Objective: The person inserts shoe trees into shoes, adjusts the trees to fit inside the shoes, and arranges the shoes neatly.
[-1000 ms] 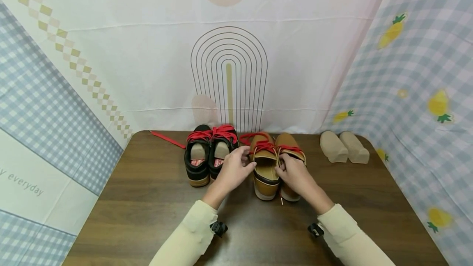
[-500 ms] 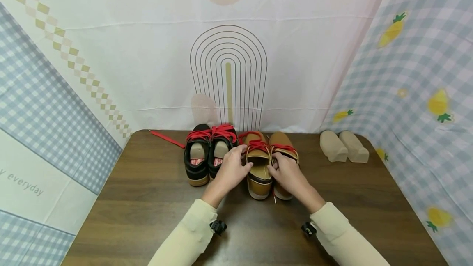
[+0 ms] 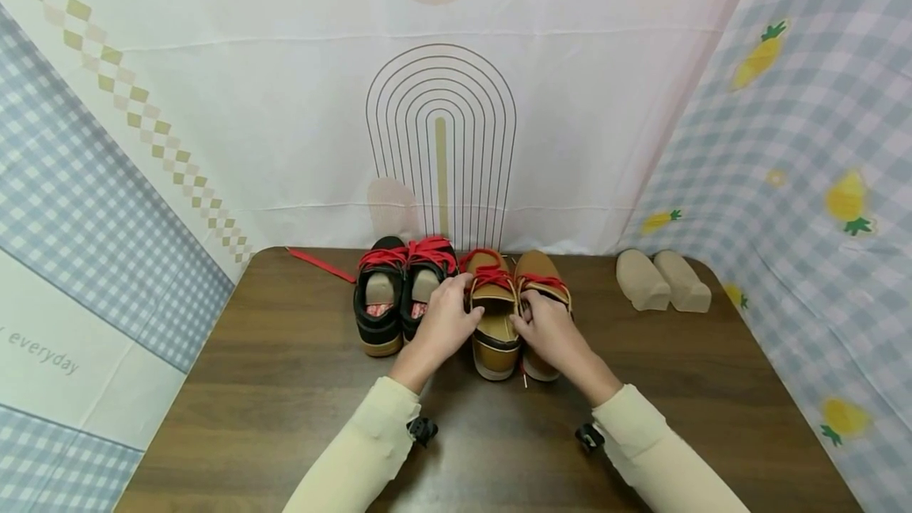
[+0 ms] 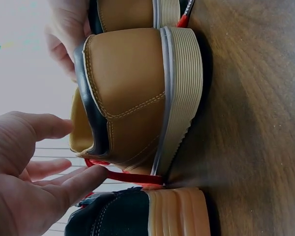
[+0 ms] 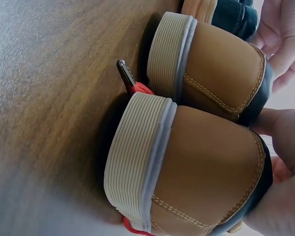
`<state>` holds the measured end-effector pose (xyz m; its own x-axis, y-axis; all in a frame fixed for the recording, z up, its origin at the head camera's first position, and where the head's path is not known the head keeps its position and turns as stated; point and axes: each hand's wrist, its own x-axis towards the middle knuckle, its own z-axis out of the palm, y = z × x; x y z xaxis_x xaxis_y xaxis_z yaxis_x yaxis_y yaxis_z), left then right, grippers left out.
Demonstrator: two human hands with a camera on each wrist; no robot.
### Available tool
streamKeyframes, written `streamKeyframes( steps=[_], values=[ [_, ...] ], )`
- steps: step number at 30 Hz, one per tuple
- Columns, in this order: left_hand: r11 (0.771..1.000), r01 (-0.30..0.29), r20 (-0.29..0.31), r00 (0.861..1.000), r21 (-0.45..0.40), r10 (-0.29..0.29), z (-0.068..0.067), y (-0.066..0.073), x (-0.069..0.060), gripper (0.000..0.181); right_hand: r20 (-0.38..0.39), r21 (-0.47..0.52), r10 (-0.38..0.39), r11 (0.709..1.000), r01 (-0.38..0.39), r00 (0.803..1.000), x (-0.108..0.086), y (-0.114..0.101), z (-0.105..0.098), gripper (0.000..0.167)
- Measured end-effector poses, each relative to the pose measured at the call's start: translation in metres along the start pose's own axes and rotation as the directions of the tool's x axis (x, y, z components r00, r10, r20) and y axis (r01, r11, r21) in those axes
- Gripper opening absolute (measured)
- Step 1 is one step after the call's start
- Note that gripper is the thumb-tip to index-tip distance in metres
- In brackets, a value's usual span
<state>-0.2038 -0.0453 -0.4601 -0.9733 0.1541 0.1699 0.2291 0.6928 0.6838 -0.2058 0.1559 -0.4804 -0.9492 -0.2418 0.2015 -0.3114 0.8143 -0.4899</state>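
A pair of tan lace-up shoes with red laces stands upright side by side in the middle of the head view. My right hand [image 3: 557, 331] holds the right tan shoe [image 5: 206, 162] by its dark collar, the thumb lying towards the left tan shoe [image 3: 494, 358]. The right fingertips are partly hidden. My left hand [image 3: 445, 321] is at the left tan shoe's outer side. In the left wrist view its thumb reaches the collar, its fingers spread below near a red lace [image 4: 135, 178], with a gap between thumb and fingers.
Left of the tan pair stand black shoes [image 3: 378, 331] with red laces and beige inserts inside. A loose red lace end [image 3: 321, 265] lies at the table's back left. Two beige shoe forms [image 3: 641, 281] rest at the back right of the wooden table [image 3: 235, 386].
Both tan shoes have slid left together, towards the black pair, and my right hand has moved left with them. My left hand has hardly moved.
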Motion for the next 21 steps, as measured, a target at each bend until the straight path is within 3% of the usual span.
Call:
streamKeyframes(
  steps=[8,21],
  values=[
    [0.998,0.034,0.016,0.999,0.045,-0.034,0.001,0.001,0.005,0.051,0.033,-0.007,0.001,1.000,-0.001,0.999,-0.001,-0.003,-0.006,0.045],
    [0.995,0.058,0.009,0.998,0.079,-0.059,0.005,-0.002,0.012,0.032,0.031,0.046,-0.081,0.996,0.079,0.996,-0.006,0.002,-0.036,0.031]
  ],
)
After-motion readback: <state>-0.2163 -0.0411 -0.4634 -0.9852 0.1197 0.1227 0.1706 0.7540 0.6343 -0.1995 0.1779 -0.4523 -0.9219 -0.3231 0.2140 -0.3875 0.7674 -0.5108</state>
